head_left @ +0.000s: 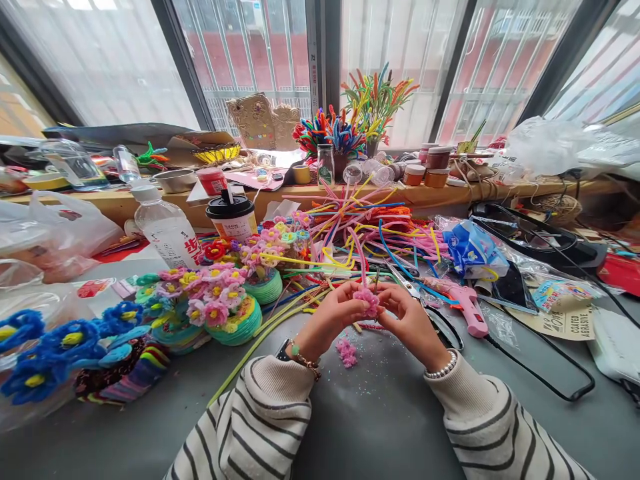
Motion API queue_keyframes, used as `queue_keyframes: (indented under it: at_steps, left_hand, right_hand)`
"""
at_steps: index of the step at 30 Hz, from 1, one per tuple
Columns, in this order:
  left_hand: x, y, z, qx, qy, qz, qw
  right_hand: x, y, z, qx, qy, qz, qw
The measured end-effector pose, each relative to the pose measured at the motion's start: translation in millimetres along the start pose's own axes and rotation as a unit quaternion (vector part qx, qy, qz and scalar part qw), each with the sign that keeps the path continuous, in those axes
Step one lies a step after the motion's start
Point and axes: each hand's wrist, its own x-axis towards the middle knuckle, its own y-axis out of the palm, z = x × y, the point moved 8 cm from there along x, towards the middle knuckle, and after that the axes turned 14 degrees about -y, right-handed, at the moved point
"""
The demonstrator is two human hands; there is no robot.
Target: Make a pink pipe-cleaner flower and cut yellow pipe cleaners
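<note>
Both hands meet at the middle of the grey table (380,427). My left hand (336,315) pinches a fuzzy pink flower (367,303) from the left. My right hand (406,319) has its fingers closed at the flower's right side, and what its fingertips hold there is too small to make out. A pink fuzzy stem (361,257) rises just above the flower. On the table below the hands lies a second pink fuzzy piece (347,353), touched by neither hand, with glitter specks around it.
Pots of pink flowers (215,293) and blue flowers (73,339) stand at the left, near a plastic bottle (165,230) and a black-lidded cup (231,217). Loose pipe cleaners (345,213) spread behind the hands. Scissors (404,281) and a pink glue gun (465,303) with its cable lie right.
</note>
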Motion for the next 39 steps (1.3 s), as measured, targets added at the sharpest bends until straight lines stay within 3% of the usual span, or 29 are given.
queue_keyframes:
  at_steps: [7, 13, 21, 30, 39]
  left_hand:
    - [1.2, -4.8, -2.4, -0.004, 0.004, 0.001, 1.000]
    - [2.3, -5.4, -2.2, -0.031, 0.006, 0.003, 0.999]
    - [0.0, -19.7, -10.1, -0.044, 0.080, -0.072, 0.993]
    - [-0.4, -25.9, -11.6, -0.064, 0.093, -0.114, 0.987]
    - [-0.8, -24.0, -11.2, -0.056, 0.090, -0.111, 0.988]
  right_hand:
    - [-7.7, 18.5, -12.6, 0.148, 0.131, 0.031, 0.980]
    - [-11.3, 24.9, -15.6, 0.193, 0.160, 0.046, 0.967]
    - [-9.8, 18.2, -19.9, 0.179, 0.166, 0.004, 0.970]
    - [-7.8, 29.7, -1.9, 0.027, 0.089, 0.146, 0.985]
    - [-5.6, 26.7, 3.1, -0.025, 0.051, 0.141, 0.988]
